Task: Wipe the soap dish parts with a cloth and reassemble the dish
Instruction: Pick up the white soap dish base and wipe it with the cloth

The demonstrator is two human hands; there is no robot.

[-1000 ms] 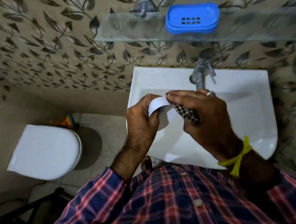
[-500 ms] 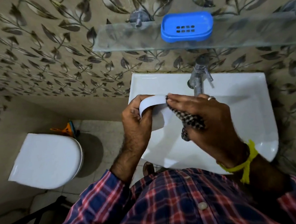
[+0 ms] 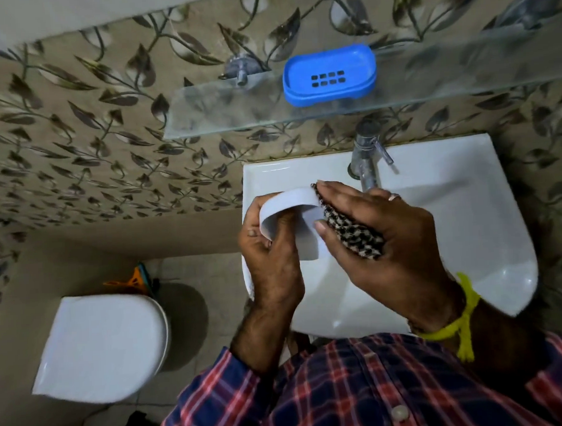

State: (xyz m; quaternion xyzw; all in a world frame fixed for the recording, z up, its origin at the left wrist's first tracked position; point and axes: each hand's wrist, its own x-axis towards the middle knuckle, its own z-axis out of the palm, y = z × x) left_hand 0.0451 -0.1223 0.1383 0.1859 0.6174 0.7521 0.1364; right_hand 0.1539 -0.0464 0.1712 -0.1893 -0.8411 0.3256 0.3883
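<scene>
Soap dish base, the white oval part, sat tipped on edge over the basin, clamped in the left hand with fingers wrapped round its near rim and thumb inside. Right hand closed on the checked cloth, palm pressing the wad against the base's right end, fingertips reaching over the top rim. Both grips looked firm, nothing loose. Blue slotted tray (the other dish part) rested well apart on the glass shelf above. Sink lay directly beneath the hands, tap just behind the right knuckles. Toilet lid sat off to the left, unrelated.

Step in hand, by my read: wiping the white base, reassembly not yet begun. To do it well, the left hand should turn the base a bit at a time so the cloth covers the whole rim and the inner floor, not just this end. Pressure should stay moderate; thin plastic flexes, and a wet shell could slip out into the basin. Cloth tail should stay bunched so it does not snag the tap. Whether the blue tray was already wiped cannot be told.
</scene>
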